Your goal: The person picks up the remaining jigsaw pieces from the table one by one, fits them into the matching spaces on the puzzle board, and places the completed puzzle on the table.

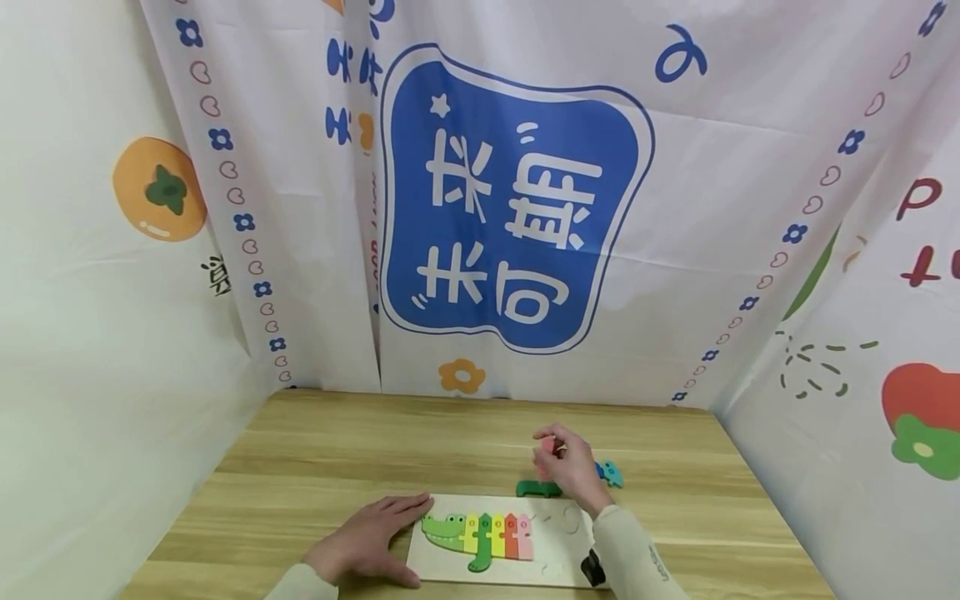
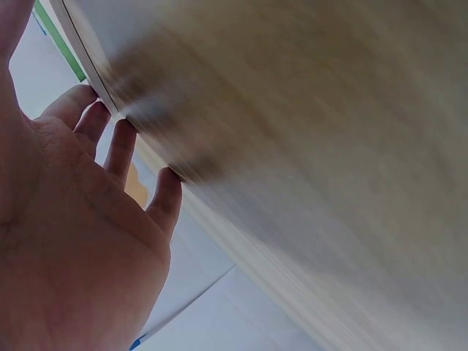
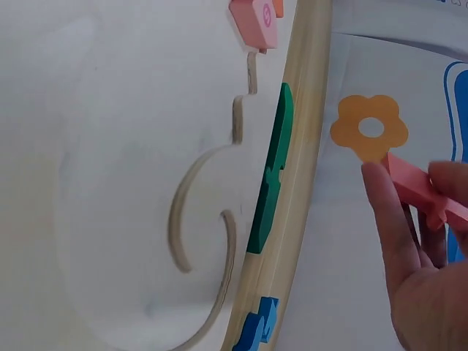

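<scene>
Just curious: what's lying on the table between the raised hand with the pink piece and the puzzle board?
In the head view, a dark green piece lies there, just beyond the puzzle board.

We are seeing even, bright, diffuse light in the head view, with only faint shadows under the hands; the curtain (image 1: 517,200) lines are bowing toward the edges. In the left wrist view the table (image 2: 307,146) is smearing with motion blur. The right wrist view is staying sharp on the board (image 3: 124,183), though its white face is washing out slightly.
</scene>
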### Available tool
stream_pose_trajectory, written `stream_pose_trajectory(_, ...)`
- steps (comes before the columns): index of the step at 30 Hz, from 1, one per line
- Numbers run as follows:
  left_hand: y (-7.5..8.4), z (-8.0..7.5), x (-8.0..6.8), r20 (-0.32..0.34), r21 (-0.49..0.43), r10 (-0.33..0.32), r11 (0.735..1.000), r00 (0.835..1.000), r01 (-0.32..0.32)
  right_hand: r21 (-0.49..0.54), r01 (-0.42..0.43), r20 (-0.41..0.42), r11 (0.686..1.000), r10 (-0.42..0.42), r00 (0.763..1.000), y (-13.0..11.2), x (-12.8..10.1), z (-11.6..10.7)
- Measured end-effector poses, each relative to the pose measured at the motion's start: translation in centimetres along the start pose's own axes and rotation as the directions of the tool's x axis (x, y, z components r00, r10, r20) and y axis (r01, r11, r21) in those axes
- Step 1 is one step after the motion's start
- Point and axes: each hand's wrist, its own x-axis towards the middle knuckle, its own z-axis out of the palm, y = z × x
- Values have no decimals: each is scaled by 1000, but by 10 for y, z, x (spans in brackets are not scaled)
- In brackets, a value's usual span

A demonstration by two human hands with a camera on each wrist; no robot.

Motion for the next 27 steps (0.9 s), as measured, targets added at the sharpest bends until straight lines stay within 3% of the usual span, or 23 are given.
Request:
stream_pose_trajectory(7, 0, 0, 1, 10, -7, -6, 1000, 1000, 6, -9, -8, -65, 1000, 7, 998, -1, -1, 0)
stream_pose_trajectory(18, 1, -3, 0, 12, 2, -3, 1000, 1000, 3, -52, 16, -91, 999, -21, 996, -4, -2, 0)
stream_pose_trajectory(24, 2, -4, -1, 31, -1, -18, 1000, 999, 18, 52, 23, -41, 998, -21, 999, -1, -1, 0)
stream_pose_trajectory(27, 2, -3, -1, 40, 0, -22, 1000, 999, 22, 56, 42, -35, 998, -40, 999, 1, -2, 1)
